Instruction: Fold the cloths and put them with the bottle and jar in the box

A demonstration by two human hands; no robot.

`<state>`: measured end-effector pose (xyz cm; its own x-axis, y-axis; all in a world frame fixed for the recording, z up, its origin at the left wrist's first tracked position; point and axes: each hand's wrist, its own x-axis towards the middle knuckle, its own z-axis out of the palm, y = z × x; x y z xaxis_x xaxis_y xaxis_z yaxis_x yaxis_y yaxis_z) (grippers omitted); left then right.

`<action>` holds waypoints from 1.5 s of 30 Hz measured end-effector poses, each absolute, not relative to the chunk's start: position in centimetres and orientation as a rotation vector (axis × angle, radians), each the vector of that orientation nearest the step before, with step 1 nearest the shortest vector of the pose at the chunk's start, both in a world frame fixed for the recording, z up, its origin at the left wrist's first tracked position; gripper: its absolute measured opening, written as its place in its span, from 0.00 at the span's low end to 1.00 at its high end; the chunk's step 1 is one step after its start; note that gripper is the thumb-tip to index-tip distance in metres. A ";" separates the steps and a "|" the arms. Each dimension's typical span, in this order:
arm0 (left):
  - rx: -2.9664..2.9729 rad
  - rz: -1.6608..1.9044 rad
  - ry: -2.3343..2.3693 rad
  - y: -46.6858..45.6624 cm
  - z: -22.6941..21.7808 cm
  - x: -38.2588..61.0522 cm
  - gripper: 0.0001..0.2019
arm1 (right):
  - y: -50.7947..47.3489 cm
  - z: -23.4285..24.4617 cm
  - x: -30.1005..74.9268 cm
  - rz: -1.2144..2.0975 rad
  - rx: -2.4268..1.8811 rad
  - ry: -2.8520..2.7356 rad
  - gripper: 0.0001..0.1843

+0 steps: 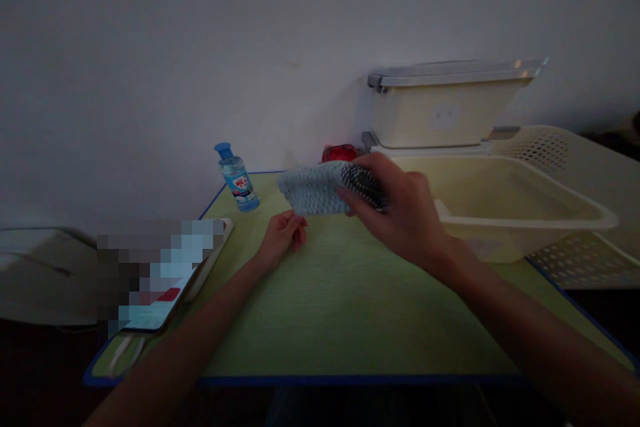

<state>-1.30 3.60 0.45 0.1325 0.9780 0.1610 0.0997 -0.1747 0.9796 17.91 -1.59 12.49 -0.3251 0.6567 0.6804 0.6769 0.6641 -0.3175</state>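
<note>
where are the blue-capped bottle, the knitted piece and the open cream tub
Blue-capped bottle (239, 183): head view, on its label.
Knitted piece (314, 191): head view, on its pale blue side.
Open cream tub (505, 239): head view, on its outer front wall.

The right hand covered part of the pale blue textured cloth, so I could not tell whether the dark patterned end belonged to it. Whether the left hand touched its lower edge was unclear. A red item behind was mostly hidden. Blocky blurring masked much of the lit screen. Fine print on the blue bottle and the lidded box was too small to read. Both forearms ran out of view below.
</note>
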 end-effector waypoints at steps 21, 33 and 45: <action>2.912 1.282 0.735 -0.9 8.7 8.7 0.15 | 2.9 18.0 32.1 0.244 -1.423 -1.713 0.10; 3.233 0.471 0.921 -0.9 9.8 13.4 0.16 | 3.4 15.4 37.1 0.586 -1.598 -1.757 0.08; 2.951 0.022 0.785 -4.6 8.0 7.0 0.11 | 2.2 14.4 35.1 0.781 -1.774 -2.301 0.19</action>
<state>7.03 -4.56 8.03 0.8679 0.4967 -0.0086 0.4955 -0.8641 0.0881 35.07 2.19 14.35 -0.2989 0.9322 -0.2038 0.8637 0.1735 -0.4732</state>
